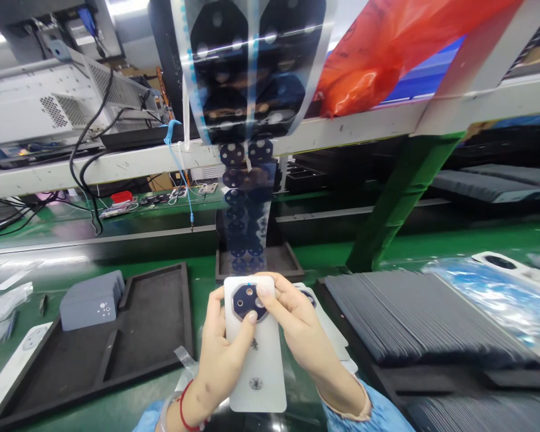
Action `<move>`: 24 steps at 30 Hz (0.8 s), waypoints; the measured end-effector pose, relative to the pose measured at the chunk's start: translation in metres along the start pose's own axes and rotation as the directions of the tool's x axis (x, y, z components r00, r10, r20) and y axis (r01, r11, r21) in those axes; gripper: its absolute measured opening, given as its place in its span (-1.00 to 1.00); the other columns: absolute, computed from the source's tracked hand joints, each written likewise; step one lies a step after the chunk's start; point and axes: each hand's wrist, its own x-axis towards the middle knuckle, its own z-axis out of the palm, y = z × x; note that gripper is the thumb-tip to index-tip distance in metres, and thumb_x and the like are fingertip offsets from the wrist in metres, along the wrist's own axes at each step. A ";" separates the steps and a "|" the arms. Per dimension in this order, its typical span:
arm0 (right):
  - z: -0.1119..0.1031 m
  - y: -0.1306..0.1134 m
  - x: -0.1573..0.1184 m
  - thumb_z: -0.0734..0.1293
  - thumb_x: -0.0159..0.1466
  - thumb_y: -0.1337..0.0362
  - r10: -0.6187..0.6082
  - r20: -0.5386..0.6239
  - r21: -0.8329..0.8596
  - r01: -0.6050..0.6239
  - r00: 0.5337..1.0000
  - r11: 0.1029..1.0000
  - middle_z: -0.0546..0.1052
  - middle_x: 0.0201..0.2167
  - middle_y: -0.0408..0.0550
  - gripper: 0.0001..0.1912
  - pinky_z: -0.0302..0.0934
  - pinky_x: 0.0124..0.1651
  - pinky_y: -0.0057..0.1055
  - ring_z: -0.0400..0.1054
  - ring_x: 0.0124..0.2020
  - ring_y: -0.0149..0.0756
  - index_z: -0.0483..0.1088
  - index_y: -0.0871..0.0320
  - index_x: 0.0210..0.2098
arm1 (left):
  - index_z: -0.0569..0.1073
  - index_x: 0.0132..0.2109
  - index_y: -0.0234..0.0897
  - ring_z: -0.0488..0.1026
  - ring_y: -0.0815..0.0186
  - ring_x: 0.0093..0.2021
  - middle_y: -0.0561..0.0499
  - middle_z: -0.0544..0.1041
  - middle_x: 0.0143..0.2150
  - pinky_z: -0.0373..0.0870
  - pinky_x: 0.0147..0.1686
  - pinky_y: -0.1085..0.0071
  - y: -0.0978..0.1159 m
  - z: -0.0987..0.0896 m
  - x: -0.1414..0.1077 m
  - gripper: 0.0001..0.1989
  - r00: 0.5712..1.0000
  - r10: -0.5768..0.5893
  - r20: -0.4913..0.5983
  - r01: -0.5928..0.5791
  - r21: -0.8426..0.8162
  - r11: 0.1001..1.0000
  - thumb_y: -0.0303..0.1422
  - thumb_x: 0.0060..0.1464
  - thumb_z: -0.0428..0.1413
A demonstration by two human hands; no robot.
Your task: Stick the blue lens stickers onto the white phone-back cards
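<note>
A white phone back cover point(270, 378) is held up between both hands, its dark camera-shaped film point(242, 294) near the top edge. My left hand point(227, 351) grips the cover's left side, with the thumb on the film's lower edge. On the right, my right hand point(299, 321) holds the other side and presses its thumb against the film's right part. Two small dark printed marks show lower on the cover. Behind my right hand, more white covers point(335, 336) lie on the green bench, partly hidden.
A strip of dark films point(245, 222) hangs from a large roll point(252, 66) ahead. Left stands a black tray point(148, 336) with a stack of grey panels point(92, 300). Right, a tray holds many grey panels point(427, 312). A green-wrapped post point(405, 198) rises behind it.
</note>
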 end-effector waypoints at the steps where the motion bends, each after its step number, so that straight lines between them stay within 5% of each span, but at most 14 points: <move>1: 0.000 0.000 0.001 0.45 0.26 -0.07 0.017 0.020 0.022 -0.018 1.000 1.000 0.61 -0.31 -0.09 -0.61 0.39 -0.22 -0.36 0.52 -0.30 -0.23 0.44 0.08 -0.14 | 0.37 0.04 -0.17 0.56 0.31 -0.37 0.06 0.60 -0.27 0.44 -0.42 0.47 0.001 0.000 0.000 -0.63 1.000 -0.007 -0.008 0.007 -0.002 1.000 -0.13 0.19 0.21; 9: 0.004 0.010 0.007 0.59 0.09 0.03 0.056 -0.093 0.102 -0.047 0.994 0.994 0.58 -0.44 -0.14 -0.65 0.37 -0.25 -0.36 0.47 -0.40 -0.28 0.50 0.13 -0.34 | 0.31 0.15 -0.19 0.58 0.24 -0.23 -0.04 0.59 -0.11 0.49 -0.25 0.37 -0.014 -0.005 0.003 -0.63 0.992 0.099 0.074 -0.110 0.173 0.979 -0.19 0.28 0.13; 13: 0.001 0.012 0.009 0.52 0.16 -0.01 0.058 -0.088 0.112 -0.048 0.994 0.993 0.59 -0.44 -0.13 -0.66 0.38 -0.23 -0.33 0.50 -0.38 -0.23 0.48 0.12 -0.37 | 0.31 0.16 -0.16 0.57 0.24 -0.27 -0.01 0.58 -0.15 0.48 -0.27 0.35 -0.009 -0.007 0.003 -0.60 0.995 0.038 0.095 -0.049 0.113 0.992 -0.15 0.26 0.14; 18: -0.007 0.004 0.007 0.43 0.29 0.01 0.059 0.128 0.063 -0.068 0.990 0.996 0.63 -0.33 -0.11 -0.65 0.40 -0.20 -0.35 0.53 -0.31 -0.23 0.50 0.08 -0.06 | 0.29 0.18 -0.15 0.55 0.22 -0.21 -0.05 0.56 -0.06 0.47 -0.25 0.36 0.003 -0.012 0.001 -0.54 0.998 -0.010 0.064 0.010 0.004 1.000 -0.09 0.24 0.16; 21: -0.011 -0.001 0.004 0.43 0.31 0.05 0.065 0.263 0.038 -0.077 0.963 0.996 0.63 -0.25 -0.14 -0.48 0.40 -0.18 -0.37 0.54 -0.27 -0.28 0.33 -0.03 0.21 | 0.28 0.19 -0.14 0.53 0.24 -0.17 -0.04 0.52 -0.01 0.47 -0.22 0.37 0.006 -0.014 0.000 -0.57 0.999 -0.006 0.051 0.007 -0.032 0.999 -0.09 0.29 0.11; 24: -0.011 -0.002 0.003 0.49 0.26 0.11 0.051 0.273 0.012 -0.057 0.961 0.998 0.62 -0.19 -0.14 -0.42 0.40 -0.15 -0.39 0.53 -0.21 -0.29 0.28 -0.04 0.21 | 0.31 0.18 -0.15 0.50 0.22 -0.05 -0.05 0.50 0.05 0.46 -0.10 0.36 0.005 -0.013 0.000 -0.63 0.998 0.069 -0.008 -0.069 0.005 0.998 -0.10 0.35 0.03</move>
